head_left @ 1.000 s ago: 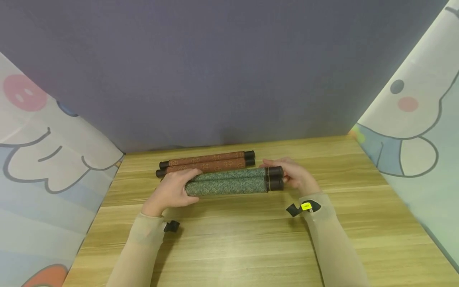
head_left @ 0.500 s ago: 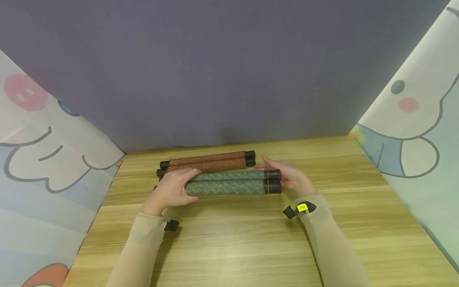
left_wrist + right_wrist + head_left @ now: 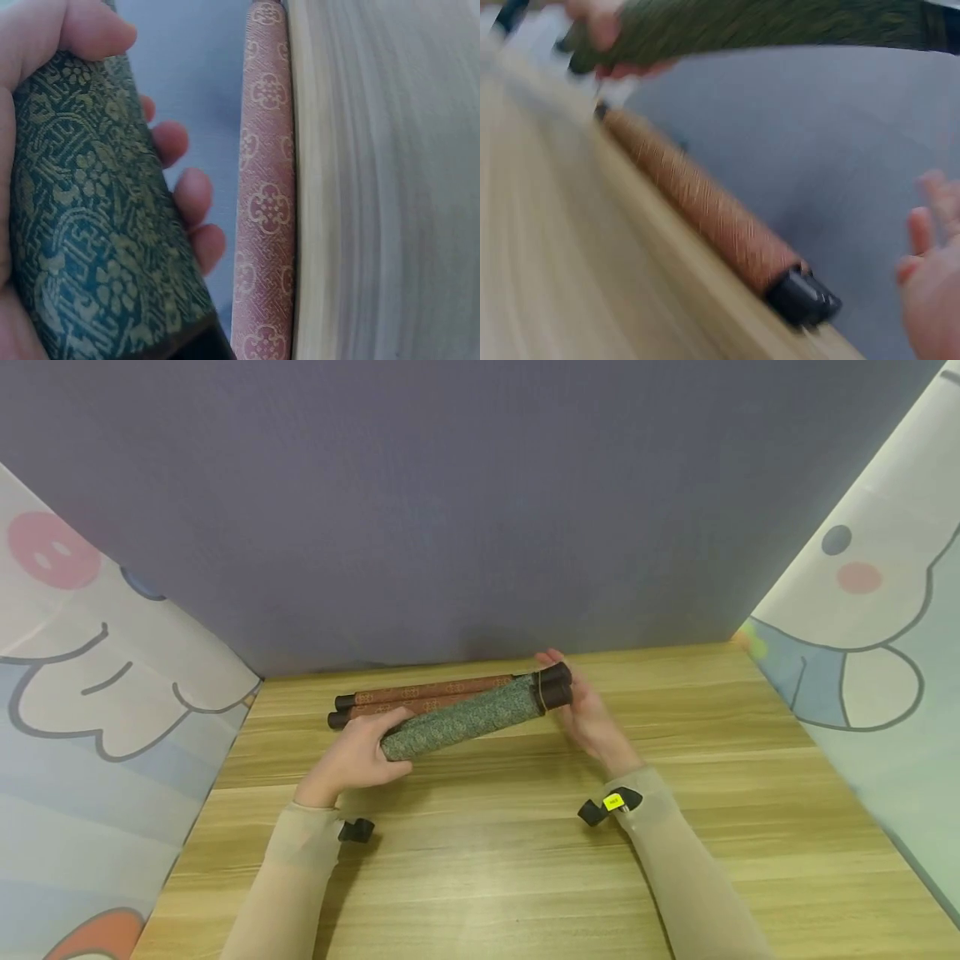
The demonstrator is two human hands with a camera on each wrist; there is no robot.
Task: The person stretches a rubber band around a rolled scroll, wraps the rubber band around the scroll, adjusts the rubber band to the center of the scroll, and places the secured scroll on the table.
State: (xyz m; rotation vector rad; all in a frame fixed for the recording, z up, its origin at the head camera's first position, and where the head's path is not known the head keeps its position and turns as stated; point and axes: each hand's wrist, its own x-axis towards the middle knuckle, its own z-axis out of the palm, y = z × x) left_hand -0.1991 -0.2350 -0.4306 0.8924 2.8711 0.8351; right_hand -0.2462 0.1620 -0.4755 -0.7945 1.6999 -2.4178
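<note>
My left hand (image 3: 358, 758) grips the left part of a green brocade scroll (image 3: 461, 720), a double roll with black knobs at its right end. The scroll is held above the table, right end tilted up and away. A thin cord loops round that end. My right hand (image 3: 588, 718) stands behind and beside the black knobs; in the right wrist view its fingers (image 3: 921, 229) are loosely extended, apart from the scroll. Whether they touch the cord cannot be told. A reddish-brown scroll (image 3: 420, 692) with black ends lies on the table behind, partly covered by the green one.
The wood-grain table (image 3: 480, 868) ends at a grey upright panel (image 3: 480, 527) just behind the brown scroll. Panels with cartoon prints stand at the left (image 3: 60, 693) and right (image 3: 877, 635).
The green scroll's right end has risen and swung away from me, so the scroll now slants. My right hand has moved left and farther back with it. The left hand keeps its grip.
</note>
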